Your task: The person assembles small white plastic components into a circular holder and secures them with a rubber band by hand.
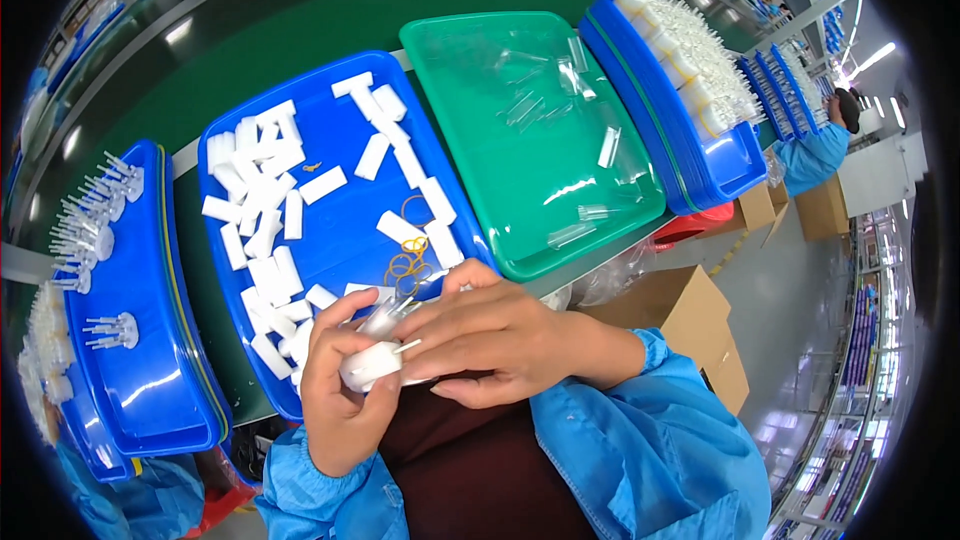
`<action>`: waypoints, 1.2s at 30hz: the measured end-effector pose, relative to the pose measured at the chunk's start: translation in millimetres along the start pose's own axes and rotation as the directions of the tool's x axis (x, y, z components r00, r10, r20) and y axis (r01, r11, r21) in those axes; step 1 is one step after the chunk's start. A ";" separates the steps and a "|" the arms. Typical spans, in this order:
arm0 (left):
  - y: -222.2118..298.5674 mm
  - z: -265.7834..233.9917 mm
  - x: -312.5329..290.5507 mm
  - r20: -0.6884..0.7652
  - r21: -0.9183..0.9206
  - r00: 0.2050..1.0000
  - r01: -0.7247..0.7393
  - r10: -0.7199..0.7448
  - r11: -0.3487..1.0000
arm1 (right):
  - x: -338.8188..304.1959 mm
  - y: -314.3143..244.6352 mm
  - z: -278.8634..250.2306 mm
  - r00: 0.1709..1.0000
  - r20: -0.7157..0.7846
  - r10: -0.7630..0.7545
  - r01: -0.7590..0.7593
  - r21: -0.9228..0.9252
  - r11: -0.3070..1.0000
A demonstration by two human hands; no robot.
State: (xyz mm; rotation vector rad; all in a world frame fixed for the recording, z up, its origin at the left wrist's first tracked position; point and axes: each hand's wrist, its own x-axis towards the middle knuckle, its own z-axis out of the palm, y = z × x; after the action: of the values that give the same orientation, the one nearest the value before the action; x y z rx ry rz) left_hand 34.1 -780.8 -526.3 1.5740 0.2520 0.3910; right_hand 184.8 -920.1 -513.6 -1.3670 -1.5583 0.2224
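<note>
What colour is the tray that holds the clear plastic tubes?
Green: the tray shows best in the head view.

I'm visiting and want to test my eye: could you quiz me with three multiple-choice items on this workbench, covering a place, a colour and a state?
1. Where do the yellow rubber bands lie?
A green tray
B middle blue tray
C cardboard box

2. What colour is the tray of clear tubes?
A green
B red
C blue

3. What are both hands doing?
A resting empty
B holding a small white part
C lifting a tray

Answers:
B, the rubber bands lie on the blue tray.
A, the green tray.
B, left hand and right hand grip the white part.
</note>
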 end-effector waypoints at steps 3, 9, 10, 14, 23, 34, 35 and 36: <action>-4.0 3.0 -2.2 -0.052 -0.127 0.997 0.052 -0.059 0.991 | -9.0 4.4 -34.1 0.998 -0.040 0.041 -0.052 -0.307 0.950; -8.6 4.1 -5.1 -0.103 -0.240 0.992 0.049 -0.076 0.970 | -45.3 10.3 -119.3 0.904 -0.213 0.372 -0.357 -0.854 0.378; -8.4 3.7 -5.3 -0.109 -0.214 0.991 0.055 -0.080 0.975 | -49.8 10.5 -124.8 0.871 -0.223 0.438 -0.383 -0.866 0.322; -10.6 2.7 -3.4 -0.137 -0.114 0.989 0.039 -0.054 0.993 | -66.5 22.7 -134.8 0.804 -0.209 0.556 -0.423 -0.859 0.289; -6.0 5.2 -3.2 -0.165 -0.032 0.986 0.030 -0.035 0.999 | -42.4 48.1 -122.6 0.818 -0.192 0.542 -0.456 -0.791 0.408; -2.8 6.0 -2.4 -0.194 -0.128 0.979 0.040 -0.065 0.991 | -10.3 33.4 -67.2 0.849 -0.235 0.474 -0.519 -0.199 0.831; -5.3 4.9 -1.7 -0.186 -0.062 0.982 0.022 -0.033 0.998 | -8.6 29.6 -61.3 0.853 -0.172 0.493 -0.499 0.010 0.867; -6.9 4.0 -1.5 -0.201 -0.052 0.979 0.028 -0.038 0.998 | -6.7 29.4 -55.6 0.857 -0.159 0.489 -0.492 0.023 0.870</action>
State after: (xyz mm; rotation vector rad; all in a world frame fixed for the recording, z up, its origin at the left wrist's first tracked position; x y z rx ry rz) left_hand 34.9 -784.8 -533.3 1.4814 0.4211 0.5284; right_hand 244.6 -940.7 -511.2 -1.7397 -1.0556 0.3992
